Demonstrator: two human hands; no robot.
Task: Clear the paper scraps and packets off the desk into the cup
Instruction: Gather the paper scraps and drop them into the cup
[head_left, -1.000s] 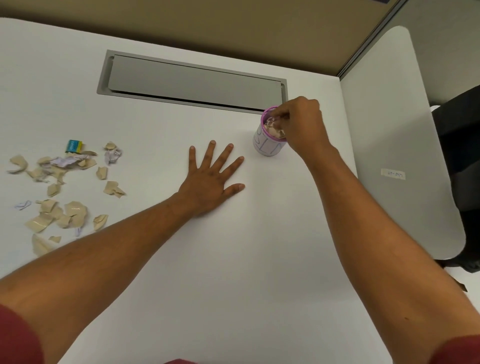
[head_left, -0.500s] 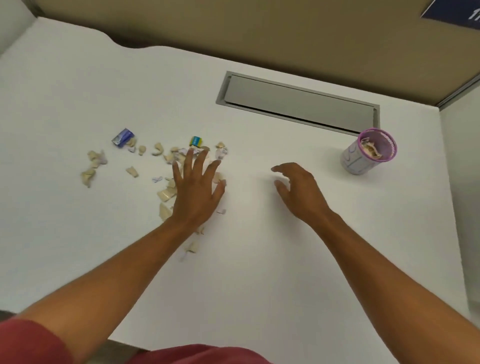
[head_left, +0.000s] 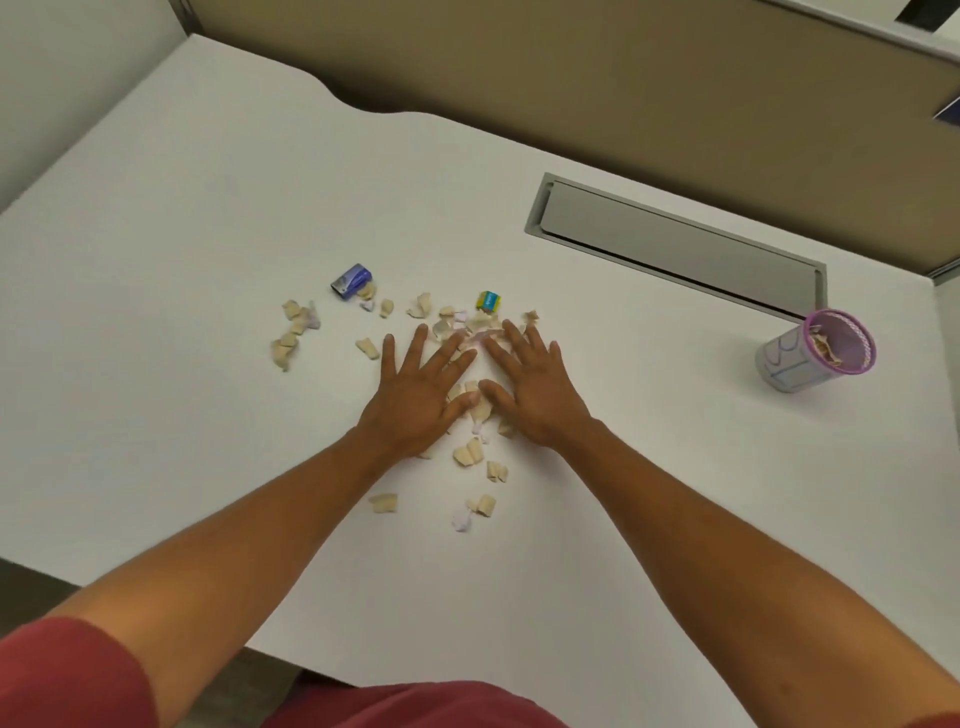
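Observation:
Several tan and pale paper scraps (head_left: 470, 454) lie scattered across the middle of the white desk (head_left: 208, 218). A blue packet (head_left: 352, 280) sits at the far left of the pile, and a small green-and-yellow packet (head_left: 488, 301) at its far side. My left hand (head_left: 418, 397) and my right hand (head_left: 530, 387) lie flat on the scraps, side by side, fingers spread, thumbs almost touching. Scraps show between and under them. The cup (head_left: 813, 356), white with a purple rim, stands far to the right with scraps inside.
A grey cable-tray lid (head_left: 675, 249) is set into the desk behind the pile. A tan partition (head_left: 571, 67) runs along the back. The desk's front edge (head_left: 156, 608) is close to my body.
My right hand has moved left from the cup onto the scrap pile beside my left hand. The view has shifted left, so the cup now sits far right.

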